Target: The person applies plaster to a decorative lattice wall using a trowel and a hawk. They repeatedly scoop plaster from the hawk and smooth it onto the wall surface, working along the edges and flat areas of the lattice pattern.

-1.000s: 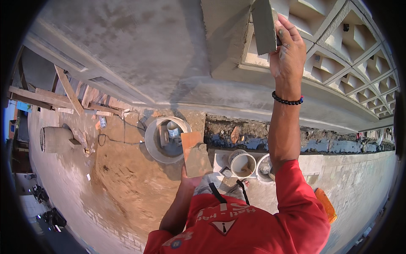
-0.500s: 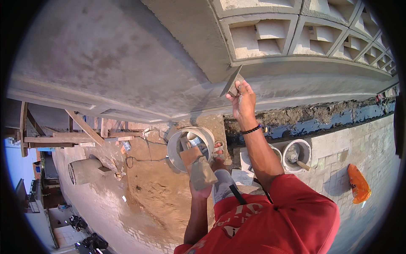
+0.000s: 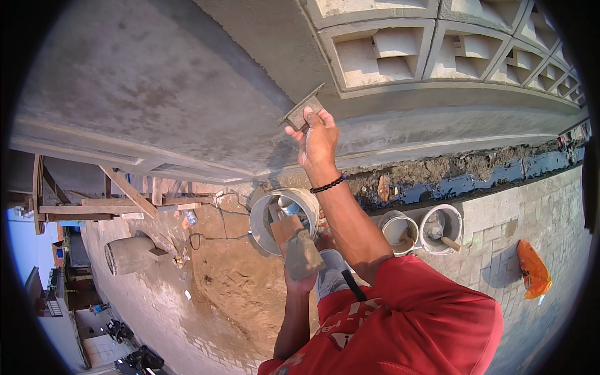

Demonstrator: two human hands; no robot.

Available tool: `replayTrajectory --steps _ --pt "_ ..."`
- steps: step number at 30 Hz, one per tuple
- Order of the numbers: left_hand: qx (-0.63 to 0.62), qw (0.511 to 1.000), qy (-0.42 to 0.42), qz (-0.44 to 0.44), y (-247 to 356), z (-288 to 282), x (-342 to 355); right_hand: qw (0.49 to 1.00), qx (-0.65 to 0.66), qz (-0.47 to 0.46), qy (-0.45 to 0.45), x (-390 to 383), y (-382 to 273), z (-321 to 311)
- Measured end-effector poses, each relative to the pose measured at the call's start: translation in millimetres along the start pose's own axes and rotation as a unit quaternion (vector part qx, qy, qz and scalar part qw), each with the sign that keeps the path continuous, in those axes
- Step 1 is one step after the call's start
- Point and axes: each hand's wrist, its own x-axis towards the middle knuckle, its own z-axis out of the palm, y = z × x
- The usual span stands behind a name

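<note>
My right hand (image 3: 319,140) grips a plastering float (image 3: 306,111) by its block-like handle, fingers closed around it. The float's thin edge meets the grey rendered wall (image 3: 275,37) beside the corner strip, just left of the pierced concrete blocks. Lower down, in front of my body, my left hand (image 3: 300,285) is closed on a mortar board (image 3: 287,227) from beneath. Grey mortar (image 3: 304,255) covers the board's nearer part, and its brown far end shows bare. The left fingers are mostly hidden under it.
Beyond the board stands a large bucket (image 3: 255,219) with things inside. Two smaller buckets (image 3: 398,249) are at right, one holding a wooden-handled tool. An orange bag (image 3: 533,269) lies on the paving. Timber framing (image 3: 119,205), a concrete cylinder (image 3: 128,255) and cable lie left; blocks (image 3: 381,53) are upper right.
My right hand has moved left along the wall with the float, from under the pierced blocks to the corner strip. The left hand and mortar board have hardly moved.
</note>
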Motion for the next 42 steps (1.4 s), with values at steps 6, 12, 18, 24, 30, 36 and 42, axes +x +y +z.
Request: replayTrajectory --steps 6,12,18,24,30,36,42 --pt "-0.021 1.000 -0.010 -0.001 0 -6 -2 0.964 0.113 0.069 -0.231 -19 -29 -40" --pt "-0.043 0.999 -0.014 -0.012 0 -17 0 0.938 0.188 0.075 -0.282 -4 -59 -54" --pt "-0.035 0.999 -0.016 -0.007 2 -23 -1 0.978 -0.017 -0.076 -0.192 -2 -52 -33" --pt "0.008 0.999 0.028 0.016 8 -19 -6 0.942 -0.136 -0.306 -0.022 13 -8 20" --pt "0.028 0.998 0.053 0.023 15 -17 -6 0.873 -0.291 -0.370 0.130 12 5 79" --pt "0.039 0.999 -0.005 0.003 11 -34 -1 0.900 -0.320 -0.297 0.016 2 21 26" --pt "0.044 0.998 -0.036 0.000 9 -38 -2 0.887 -0.268 -0.366 0.082 17 -16 48"
